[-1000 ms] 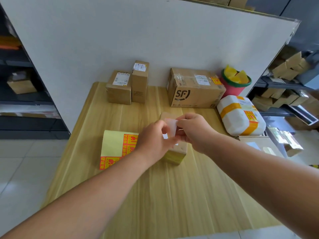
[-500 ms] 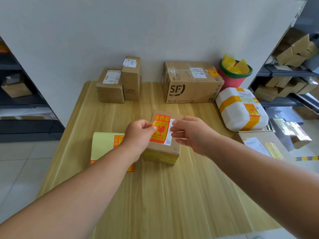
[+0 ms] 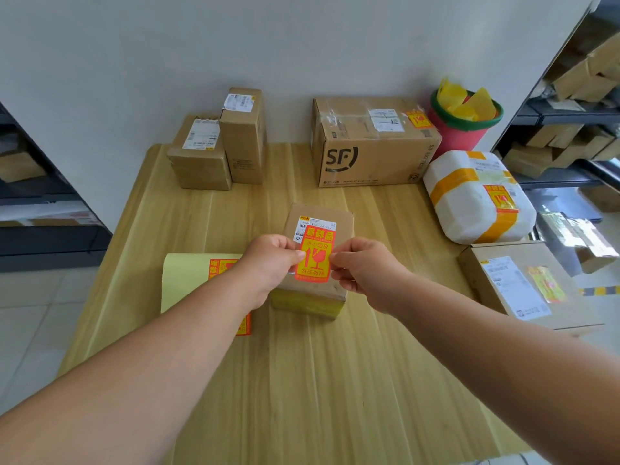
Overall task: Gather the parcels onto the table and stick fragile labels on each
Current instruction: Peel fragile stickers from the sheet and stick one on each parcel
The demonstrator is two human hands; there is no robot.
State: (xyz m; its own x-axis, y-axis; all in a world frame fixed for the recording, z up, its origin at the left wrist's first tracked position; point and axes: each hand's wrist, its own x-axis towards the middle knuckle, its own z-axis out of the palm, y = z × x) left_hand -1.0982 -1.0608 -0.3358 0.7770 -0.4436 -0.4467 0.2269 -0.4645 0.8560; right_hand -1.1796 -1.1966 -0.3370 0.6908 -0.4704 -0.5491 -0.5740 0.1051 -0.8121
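Both hands are pinching one fragile label [image 3: 313, 255] by its side edges: left hand [image 3: 268, 263] with thumb and curled fingers on the left edge, right hand [image 3: 365, 270] likewise on the right edge. The label is lying over the top face of a small brown parcel [image 3: 339, 216], overlapping its white shipping slip. Whether it is touching the top I cannot tell. The parcel is sitting mid-table, and just left of it a yellow label sheet [image 3: 188, 276] is lying flat, partly under the left forearm.

Container: a red bucket [image 3: 459, 139] with a green rim is standing off the table's far right corner, holding crumpled yellow papers [image 3: 466, 102].

Surface: a light wood-grain table [image 3: 302, 380] is butting against a white wall [image 3: 302, 45]. Two small cartons [image 3: 201, 162] are touching at the far left edge. A large carton [image 3: 369, 152] is at the far right, a white padded parcel [image 3: 469, 203] at the right edge, and a flat carton [image 3: 513, 283] nearer. Shelving with boxes [image 3: 570, 95] is flanking the right side.

Writing: "SF" on the large carton. The label is showing Chinese characters and a broken-glass symbol. Slip print too small to read.
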